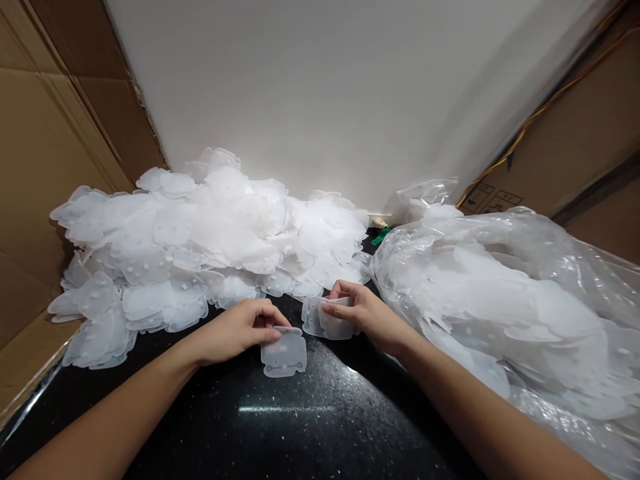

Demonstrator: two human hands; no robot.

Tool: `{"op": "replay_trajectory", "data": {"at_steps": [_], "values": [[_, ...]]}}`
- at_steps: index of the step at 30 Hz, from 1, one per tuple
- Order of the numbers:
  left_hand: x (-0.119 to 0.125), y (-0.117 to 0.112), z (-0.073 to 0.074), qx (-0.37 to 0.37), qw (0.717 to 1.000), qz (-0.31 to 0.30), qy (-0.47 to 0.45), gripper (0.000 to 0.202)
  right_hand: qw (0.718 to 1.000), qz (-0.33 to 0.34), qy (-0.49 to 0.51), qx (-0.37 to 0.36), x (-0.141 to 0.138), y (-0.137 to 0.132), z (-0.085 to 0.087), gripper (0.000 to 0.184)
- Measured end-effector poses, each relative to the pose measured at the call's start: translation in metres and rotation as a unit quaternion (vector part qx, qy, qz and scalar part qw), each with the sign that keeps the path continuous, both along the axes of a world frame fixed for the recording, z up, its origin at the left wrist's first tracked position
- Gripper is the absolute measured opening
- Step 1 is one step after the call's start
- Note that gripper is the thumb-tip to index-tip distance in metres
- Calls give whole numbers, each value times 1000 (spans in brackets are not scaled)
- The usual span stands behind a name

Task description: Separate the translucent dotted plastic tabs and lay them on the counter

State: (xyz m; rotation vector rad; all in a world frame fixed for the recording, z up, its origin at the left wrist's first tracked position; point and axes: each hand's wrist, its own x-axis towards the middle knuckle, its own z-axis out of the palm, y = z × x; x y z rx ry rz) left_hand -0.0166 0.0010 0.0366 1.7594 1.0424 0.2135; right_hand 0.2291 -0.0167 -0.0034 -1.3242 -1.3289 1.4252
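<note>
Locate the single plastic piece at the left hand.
Head view, just left of centre: the plastic piece lies on the black countertop, its top edge gripped by the left hand, beside the small stack that the right hand holds.

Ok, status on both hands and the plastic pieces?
Left hand pinching one plastic piece on black counter. Right hand gripping small stack. Loose pile close behind, full bag crowding the right.

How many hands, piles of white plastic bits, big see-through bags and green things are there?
Bare hands: 2, left hand pinching a flat translucent white plastic piece, right hand gripping a small stack
Loose heap of such pieces: 1
Big clear plastic bag full of them: 1
Small green thing: 1
Total: 5
</note>
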Motion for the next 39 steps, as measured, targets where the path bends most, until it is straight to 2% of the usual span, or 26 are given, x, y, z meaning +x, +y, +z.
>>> {"op": "replay_trajectory", "data": {"at_steps": [4, 8, 18, 26, 30, 32, 33, 35, 37, 39], "values": [[5, 3, -11, -71, 991, 82, -72, 26, 999, -24, 19, -5, 5, 4, -1, 44], [8, 2, -13, -110, 982, 115, -98, 32, 999, -22, 44, -12, 8, 6, -2, 45], [7, 2, -11, -135, 974, 136, -120, 28, 999, -7, 43, -16, 10, 6, -3, 41], [7, 1, -12, -124, 977, 125, -118, 28, 994, 45, 88, -45, -3, -2, -2, 42], [8, 1, -13, -113, 980, 115, -115, 29, 995, 75, 59, -7, -11, -7, 0, 40], [7, 2, -14, -72, 986, 110, -106, 27, 996, 85, 28, 16, -13, -8, 1, 38], [7, 4, -14, -21, 989, 111, -96, 25, 996, 89, 14, 24, -14, -8, 0, 37], [4, 8, -16, 147, 980, 118, -70, 21, 995, 94, -3, 38, -17, -9, 1, 35], [1, 16, -18, 341, 930, 133, -27, 20, 994, 97, -12, 53, -19, -10, 4, 32], [-2, 25, -20, 474, 866, 154, 33, 30, 992, 92, -34, 77, -16, -11, 15, 29]]}}
